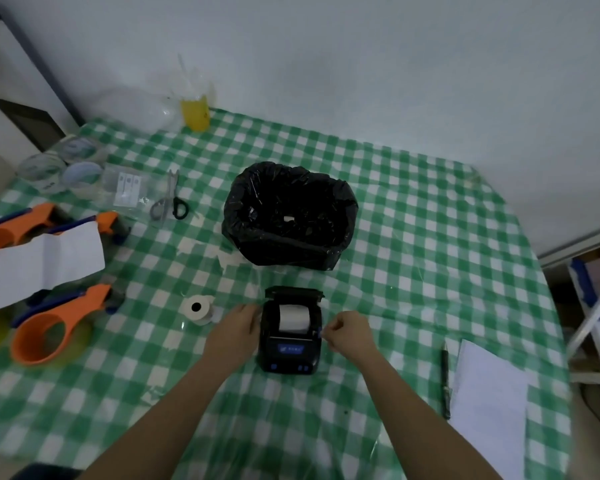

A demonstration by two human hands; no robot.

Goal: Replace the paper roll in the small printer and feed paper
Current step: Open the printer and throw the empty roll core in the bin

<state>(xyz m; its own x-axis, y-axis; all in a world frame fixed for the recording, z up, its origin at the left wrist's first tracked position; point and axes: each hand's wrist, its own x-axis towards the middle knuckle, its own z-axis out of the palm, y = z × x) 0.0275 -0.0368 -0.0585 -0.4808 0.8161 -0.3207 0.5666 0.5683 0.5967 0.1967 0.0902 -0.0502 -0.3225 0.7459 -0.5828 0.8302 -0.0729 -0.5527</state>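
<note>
A small black printer (289, 353) sits on the green checked table near me, its lid (294, 292) swung up and back. A white paper roll (294, 317) lies inside the open bay. My left hand (236, 329) rests against the printer's left side. My right hand (346, 330) is at the printer's right side with its fingers curled; whether it pinches anything is unclear. A second white paper roll (198, 309) stands on its end on the table, just left of my left hand.
A bin lined with a black bag (290, 216) stands behind the printer. Orange tape dispensers (54, 325) and a white sheet (42, 263) lie at the left, scissors (172, 200) farther back. A pen (445, 382) and white paper (490, 400) lie at the right.
</note>
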